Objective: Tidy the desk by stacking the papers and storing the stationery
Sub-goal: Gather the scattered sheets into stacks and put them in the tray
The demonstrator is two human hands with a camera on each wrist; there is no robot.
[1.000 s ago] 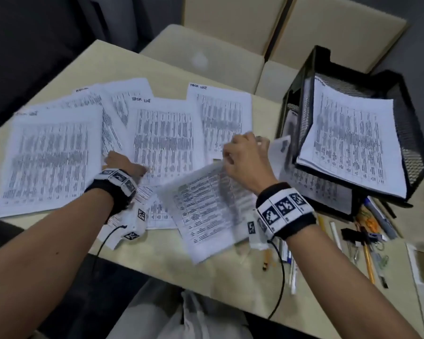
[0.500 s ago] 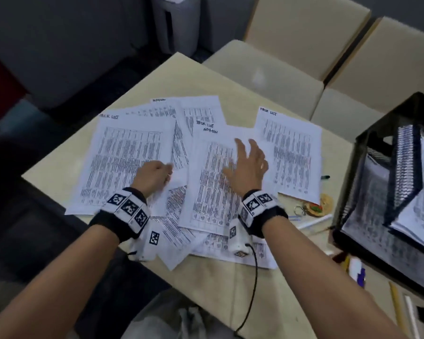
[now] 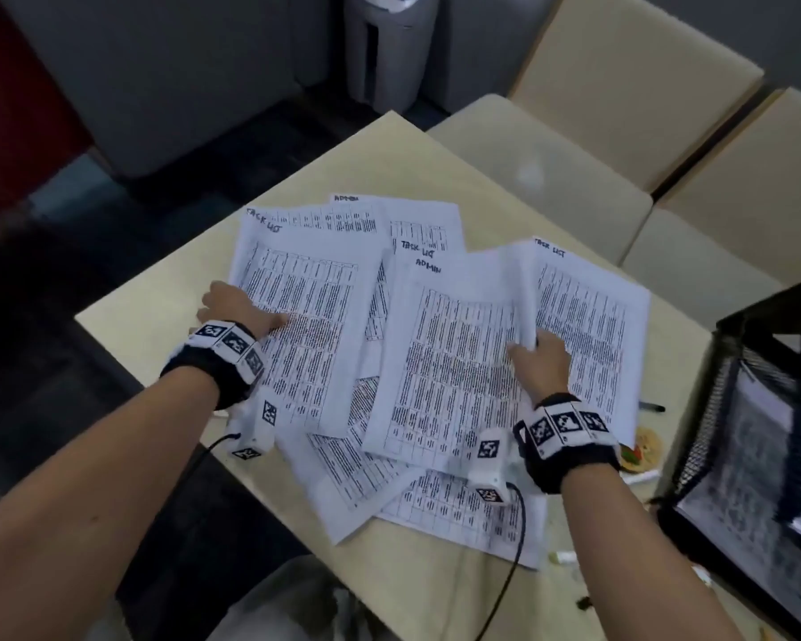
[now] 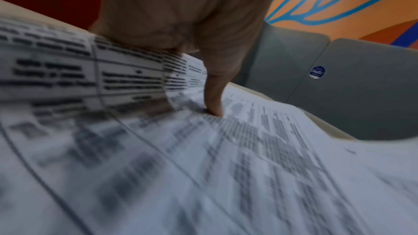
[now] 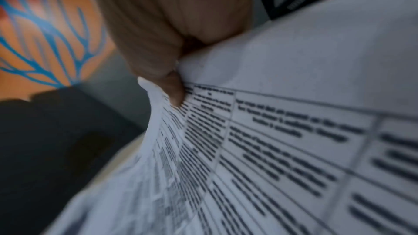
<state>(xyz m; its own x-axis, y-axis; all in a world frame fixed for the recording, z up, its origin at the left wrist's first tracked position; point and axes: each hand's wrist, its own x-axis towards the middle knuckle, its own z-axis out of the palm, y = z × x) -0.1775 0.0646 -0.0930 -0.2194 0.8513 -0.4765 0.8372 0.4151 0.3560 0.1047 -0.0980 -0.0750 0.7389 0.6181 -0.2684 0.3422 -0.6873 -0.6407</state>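
Observation:
Several printed sheets lie fanned and overlapping on the beige desk (image 3: 158, 316). My left hand (image 3: 234, 305) grips the left edge of the left "task list" sheet (image 3: 315, 326), thumb (image 4: 213, 108) pressed on top. My right hand (image 3: 539, 358) pinches the right edge of the middle "admin" sheet (image 3: 449, 363), and that edge is raised and curled. In the right wrist view the thumb (image 5: 175, 94) sits on the sheet's printed face. Another sheet (image 3: 588, 326) lies to the right, partly under the lifted one. More sheets (image 3: 440, 506) stick out underneath, near the front edge.
A black mesh paper tray (image 3: 759, 312) holding papers stands at the right. Between it and the papers lie a black pen (image 3: 653, 407), a round colourful item (image 3: 646, 448) and a white marker (image 3: 639, 477). Beige chairs (image 3: 551, 145) stand beyond the desk.
My right hand went from lying flat on the middle sheet to pinching and lifting its right edge. My left hand shifted left to the left sheet's edge. The head view turned slightly left.

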